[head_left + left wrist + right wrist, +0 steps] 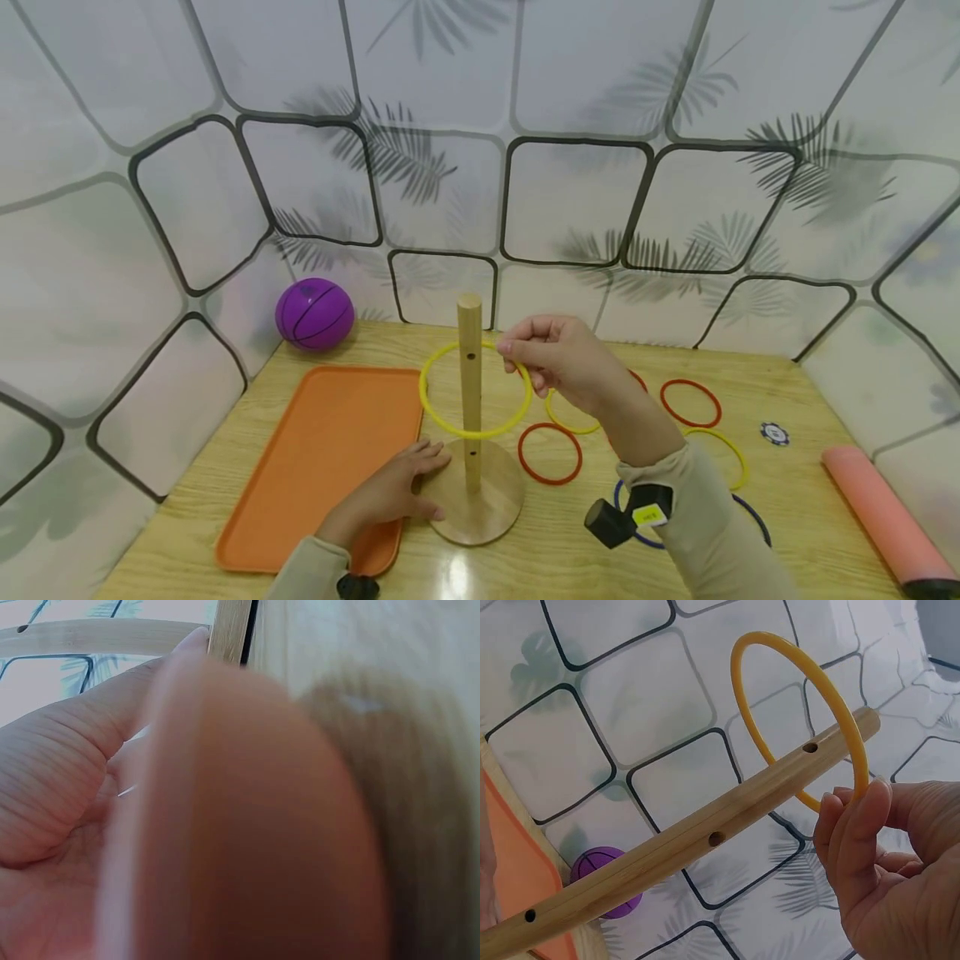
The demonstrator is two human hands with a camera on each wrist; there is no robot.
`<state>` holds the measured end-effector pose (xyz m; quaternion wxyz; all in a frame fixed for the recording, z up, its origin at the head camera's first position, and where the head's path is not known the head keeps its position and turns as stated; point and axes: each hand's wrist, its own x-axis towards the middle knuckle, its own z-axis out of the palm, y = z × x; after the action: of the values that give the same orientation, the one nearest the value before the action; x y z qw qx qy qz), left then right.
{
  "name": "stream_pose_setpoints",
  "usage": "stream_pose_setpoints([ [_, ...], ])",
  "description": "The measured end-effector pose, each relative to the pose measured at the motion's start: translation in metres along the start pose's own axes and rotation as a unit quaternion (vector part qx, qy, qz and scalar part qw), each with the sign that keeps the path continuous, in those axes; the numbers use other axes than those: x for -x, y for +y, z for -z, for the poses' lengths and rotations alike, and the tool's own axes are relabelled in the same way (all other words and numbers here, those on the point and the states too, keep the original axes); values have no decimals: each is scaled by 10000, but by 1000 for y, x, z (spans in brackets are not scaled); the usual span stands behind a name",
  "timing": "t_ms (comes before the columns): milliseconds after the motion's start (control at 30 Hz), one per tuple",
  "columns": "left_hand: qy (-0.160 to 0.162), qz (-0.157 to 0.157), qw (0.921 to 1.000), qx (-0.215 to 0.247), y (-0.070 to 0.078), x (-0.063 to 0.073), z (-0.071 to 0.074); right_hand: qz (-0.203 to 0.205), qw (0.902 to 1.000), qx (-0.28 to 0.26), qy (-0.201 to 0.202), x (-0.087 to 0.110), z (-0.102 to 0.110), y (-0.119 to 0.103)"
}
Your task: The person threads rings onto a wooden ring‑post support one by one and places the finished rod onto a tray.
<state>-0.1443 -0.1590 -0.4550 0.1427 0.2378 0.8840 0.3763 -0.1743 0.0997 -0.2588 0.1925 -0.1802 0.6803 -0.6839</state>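
Note:
A wooden post (pixel 470 375) stands upright on a round wooden base (pixel 498 500). My right hand (pixel 566 362) pinches a yellow ring (pixel 480 434) by its far right side, between thumb and fingers. The ring encircles the post below its top, well above the base; the right wrist view also has the post passing through the ring (pixel 739 675). My left hand (pixel 397 487) rests at the left edge of the base, fingers extended and thumb spread apart. Close up and blurred, part of the left hand (pixel 52 772) fills much of the left wrist view.
An orange tray (pixel 322 467) lies left of the base, with a purple ball (pixel 315 314) behind it. To the right lie several rings, among them a red ring (pixel 550 482) and a blue ring (pixel 757 517), plus a poker chip (pixel 775 433) and a pink cylinder (pixel 885 517).

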Motion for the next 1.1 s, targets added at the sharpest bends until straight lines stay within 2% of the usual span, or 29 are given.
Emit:
stream_pose_setpoints([
  [400,54,214,9998,23,-3,-3,0,-213,9996,-95,178,5,3,48],
  [767,-60,252,9995,160,-4,-3,1,-538,9978,-108,381,9,3,113],
  [1100,-3,199,9998,92,1,-1,0,-972,9925,-34,744,10,2,150],
])
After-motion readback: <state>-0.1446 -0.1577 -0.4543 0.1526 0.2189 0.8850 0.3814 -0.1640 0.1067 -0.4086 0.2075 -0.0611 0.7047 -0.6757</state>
